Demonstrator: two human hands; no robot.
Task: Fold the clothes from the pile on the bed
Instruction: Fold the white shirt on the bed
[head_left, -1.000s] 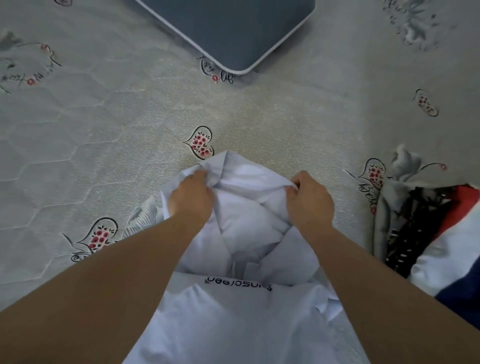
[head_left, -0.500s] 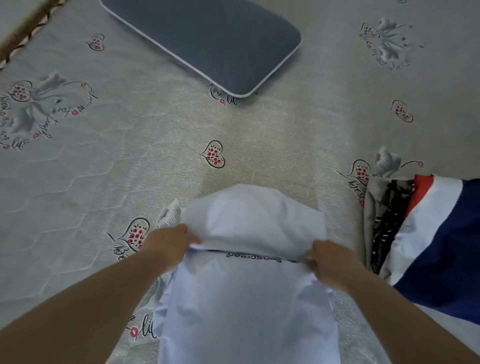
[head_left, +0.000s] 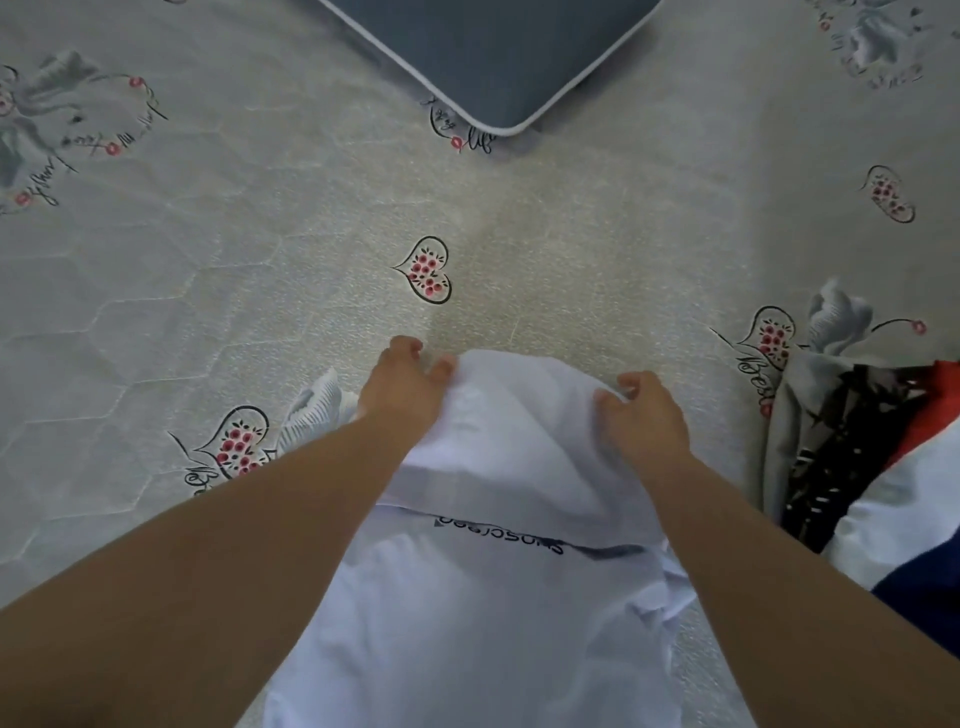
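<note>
Both forearms are bare from the lower frame edge to the wrists, with no sleeve showing. The left hand (head_left: 402, 387) and right hand (head_left: 644, 415) carry, as far as the slightly blurred view allows, no ring, watch or bracelet.

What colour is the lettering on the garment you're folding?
Black, on the pale lilac-white garment; the lettering shows in the head view.

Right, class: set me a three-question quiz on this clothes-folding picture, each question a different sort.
1. True or false: the white garment bears dark printed lettering.
2. Which lies at the far end of the mattress? A) blue cushion B) basket C) book
3. Fill in: the clothes pile lies to the person's ____.

Key: 1 true; 2 A; 3 right. The left hand and right hand rest at the garment's far edge.
</note>
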